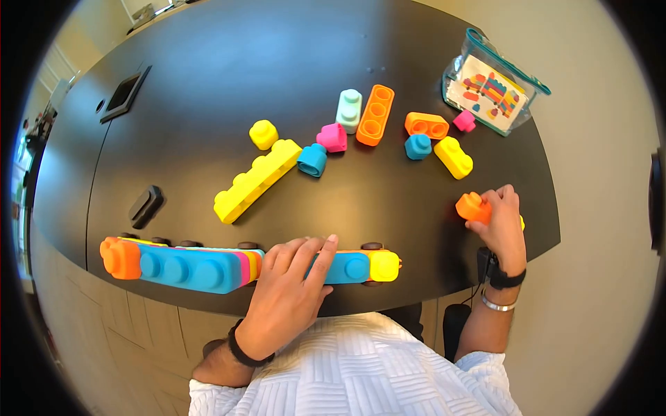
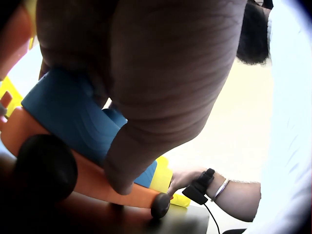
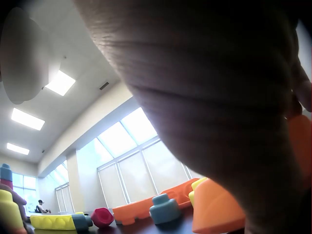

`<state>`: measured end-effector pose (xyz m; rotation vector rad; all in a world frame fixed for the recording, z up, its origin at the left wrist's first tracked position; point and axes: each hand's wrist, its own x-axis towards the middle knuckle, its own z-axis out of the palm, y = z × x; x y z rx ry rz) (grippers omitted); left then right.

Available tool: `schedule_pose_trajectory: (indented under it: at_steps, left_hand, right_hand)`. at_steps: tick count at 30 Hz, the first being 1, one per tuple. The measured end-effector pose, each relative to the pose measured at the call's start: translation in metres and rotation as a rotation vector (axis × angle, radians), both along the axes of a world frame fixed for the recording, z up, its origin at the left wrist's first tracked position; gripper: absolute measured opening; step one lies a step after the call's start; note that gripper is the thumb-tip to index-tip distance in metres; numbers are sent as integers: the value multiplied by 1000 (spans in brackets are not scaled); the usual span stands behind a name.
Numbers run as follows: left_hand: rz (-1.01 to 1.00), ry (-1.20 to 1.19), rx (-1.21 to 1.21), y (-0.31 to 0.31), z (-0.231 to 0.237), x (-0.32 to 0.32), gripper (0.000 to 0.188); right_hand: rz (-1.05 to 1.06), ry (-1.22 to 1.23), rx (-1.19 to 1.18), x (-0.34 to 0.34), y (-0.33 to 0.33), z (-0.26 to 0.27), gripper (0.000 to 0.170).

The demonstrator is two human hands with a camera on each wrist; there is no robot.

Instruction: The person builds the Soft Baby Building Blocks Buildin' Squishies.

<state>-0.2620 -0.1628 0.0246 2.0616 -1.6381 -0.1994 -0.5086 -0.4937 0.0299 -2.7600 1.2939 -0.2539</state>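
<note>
Along the near table edge lies a toy train (image 1: 187, 268) of soft building blocks, blue on top, with dark wheels. My left hand (image 1: 291, 277) lies across the train's blue block (image 1: 347, 267), gripping it from above. In the left wrist view the thumb presses the side of the orange wheeled base (image 2: 92, 180). A yellow block (image 1: 384, 265) caps the train's right end, an orange one (image 1: 120, 258) its left end. Over at the right, my right hand (image 1: 501, 225) pinches an orange block (image 1: 473, 207) between thumb and fingers. Part of a yellow block (image 1: 522, 223) peeks out beside that hand.
Beyond the hands lie a long yellow block (image 1: 257, 182), a long orange block (image 1: 377, 115), a pale green block (image 1: 349, 111) and several smaller ones. A clear zip bag (image 1: 485, 97) stands at the back right. A black object (image 1: 146, 207) sits at left.
</note>
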Motion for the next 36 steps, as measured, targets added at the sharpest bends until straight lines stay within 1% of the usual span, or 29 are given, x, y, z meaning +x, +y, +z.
schedule_pose_trajectory:
  at_steps: [1,2,3,4,5,6,7,9,11,12,13,14,15,16,17,19,20,22,23,25,27,29,31,32,33,36]
  left_hand:
    - [16,0,0,2,2,1,90]
    - [10,42,-55,6,4,1,95]
    - [3,84,-110,10,5,1,100]
    - [11,85,-103,14,4,1,100]
    - [-13,118,-229,17,5,2,104]
    - [-43,149,-358,19,5,3,107]
    - [-51,148,-359,21,7,3,107]
    - [-26,176,-522,28,11,0,109]
    - [-10,152,-543,32,12,-1,106]
    - [10,112,-584,32,11,-2,100]
    - [29,71,-626,32,11,-2,95]
    - [29,68,-629,31,14,-2,95]
    - [30,20,-528,30,19,-2,84]
    - [33,-26,-425,29,22,-2,74]
    - [40,-26,-426,27,22,-3,74]
    - [61,-10,-171,21,17,-5,66]
    - [77,-70,-170,18,13,-4,68]
    - [109,-44,-151,16,12,-4,67]
    - [126,-26,-128,16,12,-3,66]
    - [119,-24,-120,16,11,-1,66]
    - [115,-23,-111,16,9,1,67]
    - [91,25,-169,15,8,2,74]
    - [80,47,-140,17,11,4,72]
    - [58,65,-111,18,12,4,71]
    - [64,70,-113,20,13,4,71]
    - [77,78,-82,20,12,2,69]
  right_hand:
    - [20,-30,-24,2,7,2,57]
    - [114,-153,-40,7,13,2,53]
    - [128,-153,-33,14,22,5,53]
    - [269,-262,22,24,37,13,52]
    - [403,-372,78,35,53,21,51]
    - [528,-415,59,48,73,28,49]
    - [652,-457,34,61,91,36,48]
    - [837,-459,-25,80,119,49,41]
    - [941,-566,-16,100,141,44,31]
    - [994,-562,-26,109,148,42,23]
    - [994,-564,-29,117,155,36,23]
    - [1030,-558,-55,126,161,25,23]
    - [1066,-551,-80,133,166,17,22]
    - [1058,-500,-15,135,171,13,19]
    - [1065,-497,-14,135,171,11,19]
    - [1075,-453,7,133,168,10,24]
    - [1087,-447,8,132,165,12,24]
    - [1099,-388,83,127,160,20,29]
    - [1101,-382,85,125,158,21,29]
    - [1148,-381,135,122,154,22,39]
    - [1178,-377,136,120,146,24,42]
    - [1218,-368,142,118,137,27,44]
    - [1074,-451,239,112,124,31,50]
    - [1020,-407,228,110,112,38,54]
    - [972,-406,185,109,102,41,56]
    - [826,-337,-17,111,62,43,53]
